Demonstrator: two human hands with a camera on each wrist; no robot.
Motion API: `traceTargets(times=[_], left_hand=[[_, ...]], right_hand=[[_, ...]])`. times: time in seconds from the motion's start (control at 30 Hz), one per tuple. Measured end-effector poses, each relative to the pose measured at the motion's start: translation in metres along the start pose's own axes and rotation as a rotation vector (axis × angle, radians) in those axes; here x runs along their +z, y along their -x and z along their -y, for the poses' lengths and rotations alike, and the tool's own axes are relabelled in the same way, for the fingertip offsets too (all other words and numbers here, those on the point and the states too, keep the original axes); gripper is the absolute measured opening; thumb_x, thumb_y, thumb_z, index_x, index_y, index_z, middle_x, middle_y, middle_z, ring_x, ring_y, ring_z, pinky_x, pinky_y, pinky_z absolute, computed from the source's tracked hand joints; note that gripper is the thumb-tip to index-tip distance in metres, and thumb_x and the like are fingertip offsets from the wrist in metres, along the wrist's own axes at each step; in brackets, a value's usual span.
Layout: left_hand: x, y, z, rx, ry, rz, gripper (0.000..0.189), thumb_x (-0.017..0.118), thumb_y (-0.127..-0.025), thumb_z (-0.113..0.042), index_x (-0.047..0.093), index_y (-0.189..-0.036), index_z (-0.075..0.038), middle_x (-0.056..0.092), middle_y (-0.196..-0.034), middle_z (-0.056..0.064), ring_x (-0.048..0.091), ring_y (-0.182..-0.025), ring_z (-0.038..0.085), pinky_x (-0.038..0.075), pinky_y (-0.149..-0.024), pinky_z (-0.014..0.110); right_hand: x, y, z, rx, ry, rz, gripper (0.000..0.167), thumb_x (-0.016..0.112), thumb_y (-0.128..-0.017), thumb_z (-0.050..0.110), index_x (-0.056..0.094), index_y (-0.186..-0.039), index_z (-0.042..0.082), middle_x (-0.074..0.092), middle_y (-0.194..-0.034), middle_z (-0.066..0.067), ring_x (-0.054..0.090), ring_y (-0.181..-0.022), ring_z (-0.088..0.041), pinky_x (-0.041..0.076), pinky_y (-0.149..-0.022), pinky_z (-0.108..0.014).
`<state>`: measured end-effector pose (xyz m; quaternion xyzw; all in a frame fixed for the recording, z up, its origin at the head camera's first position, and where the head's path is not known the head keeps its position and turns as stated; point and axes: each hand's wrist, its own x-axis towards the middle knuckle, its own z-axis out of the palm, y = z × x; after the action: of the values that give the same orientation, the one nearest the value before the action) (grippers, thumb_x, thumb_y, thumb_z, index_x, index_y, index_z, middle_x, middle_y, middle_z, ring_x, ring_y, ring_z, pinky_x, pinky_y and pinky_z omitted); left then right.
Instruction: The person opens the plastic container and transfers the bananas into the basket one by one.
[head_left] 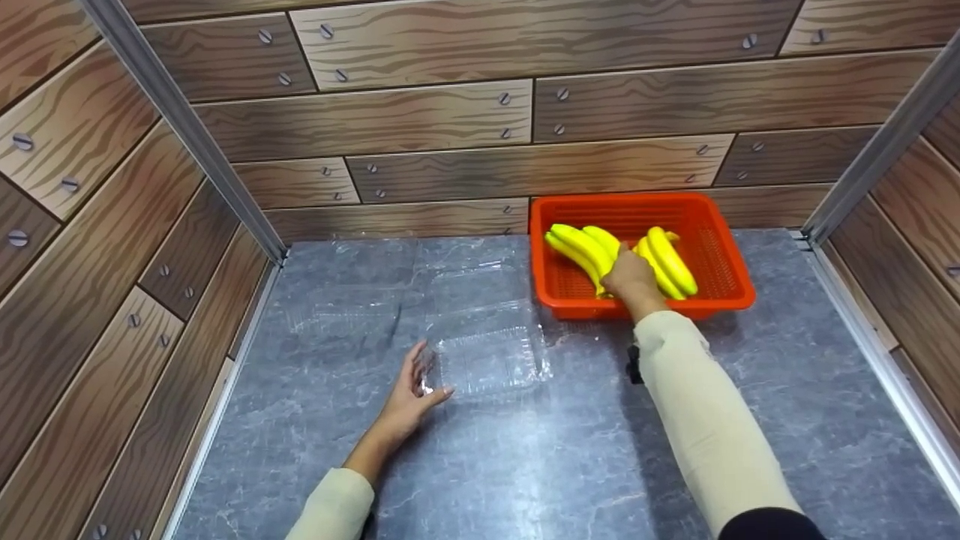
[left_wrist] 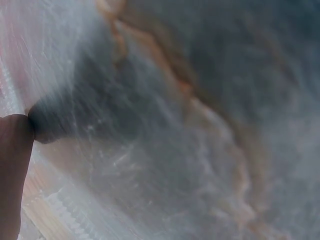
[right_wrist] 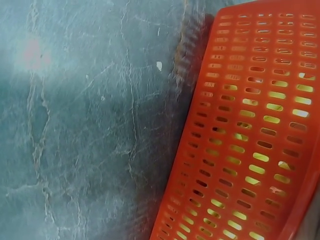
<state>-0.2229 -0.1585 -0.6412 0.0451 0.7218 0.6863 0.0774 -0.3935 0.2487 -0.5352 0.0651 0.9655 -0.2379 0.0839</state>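
Note:
My left hand (head_left: 405,397) is at the near left corner of a clear plastic clamshell container (head_left: 487,360), which lies with its lid raised toward the back. Thumb and fingers are spread apart there; in the left wrist view the thumb (left_wrist: 15,170) touches clear plastic. Inside the orange basket (head_left: 641,304), my right hand (head_left: 634,277) grips a bunch of yellow bananas (head_left: 581,247) on the left side, its fingertips partly hidden. More bananas (head_left: 667,262) lie just right of that hand. The right wrist view shows only the slotted basket wall (right_wrist: 240,130), with yellow behind it.
Other clear plastic containers (head_left: 345,315) lie to the left and behind on the grey marbled table (head_left: 480,472). Wood-patterned walls (head_left: 435,112) with metal corner rails (head_left: 187,135) close in the back and both sides.

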Motion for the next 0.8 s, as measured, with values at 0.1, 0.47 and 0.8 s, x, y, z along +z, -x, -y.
traceTargets(times=[0.1,0.47,0.8], left_hand=[[-0.0003,0.0013,-0.0004,0.0,0.005,0.001,0.1,0.079,-0.094,-0.005,0.015,-0.17,-0.01,0.02,-0.176,0.029,0.018,-0.166,0.047,0.014,-0.136,0.063],[-0.0003,0.0015,-0.0053,-0.024,-0.028,0.005,0.1,0.079,-0.095,-0.008,0.013,-0.171,-0.014,0.019,-0.178,0.025,0.017,-0.167,0.044,0.014,-0.136,0.065],[-0.0008,0.0017,-0.0035,-0.017,-0.008,0.008,0.099,0.078,-0.095,-0.007,0.015,-0.171,-0.014,0.018,-0.178,0.027,0.017,-0.167,0.045,0.018,-0.135,0.063]], right_hand=[[-0.0001,0.0,0.0014,-0.001,-0.004,-0.009,0.095,0.065,-0.091,0.017,0.013,-0.166,-0.011,0.052,-0.156,-0.035,0.06,-0.133,-0.047,0.049,-0.118,-0.055],[0.0023,-0.0029,-0.0012,-0.001,-0.006,-0.016,0.099,0.07,-0.095,0.026,0.011,-0.166,-0.012,0.054,-0.15,-0.04,0.061,-0.131,-0.052,0.05,-0.117,-0.057],[0.008,-0.0059,0.0008,-0.011,0.0,-0.047,0.102,0.072,-0.097,0.039,0.015,-0.166,-0.011,0.054,-0.15,-0.04,0.058,-0.135,-0.056,0.049,-0.118,-0.06]])
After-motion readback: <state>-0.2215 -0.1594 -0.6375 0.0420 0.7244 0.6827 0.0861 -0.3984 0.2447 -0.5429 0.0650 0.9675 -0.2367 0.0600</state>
